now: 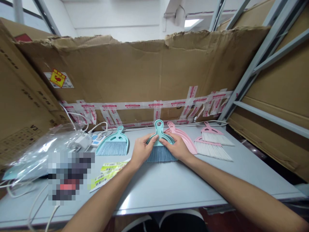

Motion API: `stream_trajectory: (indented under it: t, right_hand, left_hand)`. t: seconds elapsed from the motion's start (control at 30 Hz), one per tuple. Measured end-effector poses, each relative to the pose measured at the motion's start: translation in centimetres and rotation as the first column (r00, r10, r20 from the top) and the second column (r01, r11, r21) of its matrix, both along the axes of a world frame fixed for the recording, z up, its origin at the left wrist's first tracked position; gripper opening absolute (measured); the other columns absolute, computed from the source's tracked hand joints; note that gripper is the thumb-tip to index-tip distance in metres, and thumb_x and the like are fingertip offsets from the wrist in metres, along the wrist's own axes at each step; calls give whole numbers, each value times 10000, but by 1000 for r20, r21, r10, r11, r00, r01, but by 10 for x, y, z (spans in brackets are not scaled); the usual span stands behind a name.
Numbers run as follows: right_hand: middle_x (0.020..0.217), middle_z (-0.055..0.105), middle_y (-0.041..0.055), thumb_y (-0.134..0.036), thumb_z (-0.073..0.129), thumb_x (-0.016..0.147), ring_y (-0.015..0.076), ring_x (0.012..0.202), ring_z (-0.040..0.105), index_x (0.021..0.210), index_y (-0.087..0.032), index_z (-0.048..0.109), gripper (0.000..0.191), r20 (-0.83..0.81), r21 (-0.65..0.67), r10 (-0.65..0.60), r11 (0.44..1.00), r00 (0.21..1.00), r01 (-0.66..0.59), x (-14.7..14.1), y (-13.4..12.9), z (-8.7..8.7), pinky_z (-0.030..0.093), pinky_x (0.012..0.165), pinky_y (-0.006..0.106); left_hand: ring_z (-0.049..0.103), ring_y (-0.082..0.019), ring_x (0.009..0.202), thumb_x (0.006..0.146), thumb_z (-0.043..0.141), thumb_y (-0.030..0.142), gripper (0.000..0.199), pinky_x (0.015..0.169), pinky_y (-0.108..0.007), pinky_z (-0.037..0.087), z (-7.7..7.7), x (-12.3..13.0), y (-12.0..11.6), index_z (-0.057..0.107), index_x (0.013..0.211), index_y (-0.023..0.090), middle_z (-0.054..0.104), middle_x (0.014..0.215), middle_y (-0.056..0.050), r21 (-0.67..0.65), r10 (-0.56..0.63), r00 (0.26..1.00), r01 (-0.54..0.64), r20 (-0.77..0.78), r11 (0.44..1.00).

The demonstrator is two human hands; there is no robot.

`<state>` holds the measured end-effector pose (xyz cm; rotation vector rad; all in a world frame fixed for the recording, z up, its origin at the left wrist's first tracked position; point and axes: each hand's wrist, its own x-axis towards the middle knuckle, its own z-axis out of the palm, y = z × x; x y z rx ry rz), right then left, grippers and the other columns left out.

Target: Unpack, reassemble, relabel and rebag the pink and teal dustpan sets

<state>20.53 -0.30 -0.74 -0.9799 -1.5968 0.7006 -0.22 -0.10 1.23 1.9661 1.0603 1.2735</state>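
Observation:
Both my hands grip a teal hand brush (159, 154) with grey-blue bristles, over the middle of the table. My left hand (144, 146) closes round its left edge, thumb on top. On the other edge my right hand (177, 145) does the same. A teal rim shows behind the brush head, perhaps a dustpan, mostly hidden. Just behind my right hand lie pink dustpans (187, 138), partly covered. Two pink brushes with white bristles (213, 152) rest farther right. To the left, another teal brush (113, 147) lies in a teal dustpan (120, 129).
Yellow-green printed packaging strips (106, 177) lie beside my left forearm. Clear plastic bags (45, 151), a power strip (98, 139) and white cables crowd the left side. A cardboard wall (135, 74) closes off the back; a metal shelf frame (251, 71) stands at the right.

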Motion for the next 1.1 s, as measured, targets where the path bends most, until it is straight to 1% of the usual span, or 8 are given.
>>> stream_trajectory:
  t: [0.23,0.4,0.53,0.63,0.73,0.8,0.87,1.1]
  right_hand:
    - [1178,863,92,-434,780,988,291,1072,801,1199,-220,837,306,14,5,-13,1000,1000,13,-2,0,-3,633,1012,440]
    - [1407,783,125,-454,747,1016,287,1274,752,1519,-248,691,547,-44,-70,61,995,997,-64,-5,2,-11,631,1072,439]
    - [1138,791,61,-455,746,1009,164,823,759,1675,-237,530,733,-65,-177,148,972,987,-157,-3,3,-16,651,752,306]
    - [981,780,31,-457,783,981,161,693,691,1510,-232,712,579,42,-211,157,967,987,-144,-2,2,-14,611,637,300]
    - [1114,821,89,-420,839,951,235,911,757,1275,-235,844,373,193,-94,124,990,973,-107,-3,0,-12,645,823,381]
    - [1243,820,107,-364,880,928,281,1100,758,1279,-257,848,369,279,23,88,995,956,-99,-3,0,-13,612,1012,448]
    - [1266,818,112,-335,894,930,304,1178,737,1302,-270,842,381,353,90,71,990,933,-109,-4,1,-16,575,1083,485]
    - [1065,799,108,-324,886,968,315,1098,677,1262,-250,853,305,494,131,43,984,868,-123,-5,3,-27,573,982,470]
  left_hand:
    - [803,-306,1189,1099,628,513,385,1074,-405,610,5,1,0,866,1253,252,867,1255,-39,-16,23,998,-24,-58,1000]
    - [798,-309,1119,1067,634,585,428,1039,-409,615,13,-23,24,853,1193,239,873,1206,-50,-22,103,988,-107,-113,994]
    - [766,-344,1220,1035,668,560,430,1096,-468,583,6,-56,54,773,1274,218,832,1314,-116,-43,276,937,-292,-213,956]
    - [726,-374,1323,980,738,420,454,1137,-520,561,-5,-71,68,680,1363,183,771,1414,-181,-65,326,899,-358,-292,931]
    - [714,-366,1333,994,707,349,406,1168,-533,541,-16,-74,73,656,1360,181,754,1408,-190,16,299,885,-314,-357,949]
    - [712,-361,1316,1002,687,315,380,1171,-539,539,-21,-73,74,653,1358,186,750,1387,-185,98,283,871,-267,-401,959]
    - [705,-353,1312,1007,664,271,373,1175,-541,539,-25,-72,75,648,1370,189,744,1375,-180,160,272,860,-224,-431,961]
    - [703,-336,1317,980,641,170,471,1168,-517,555,-35,-75,81,622,1451,185,722,1394,-178,172,234,853,-173,-467,970]
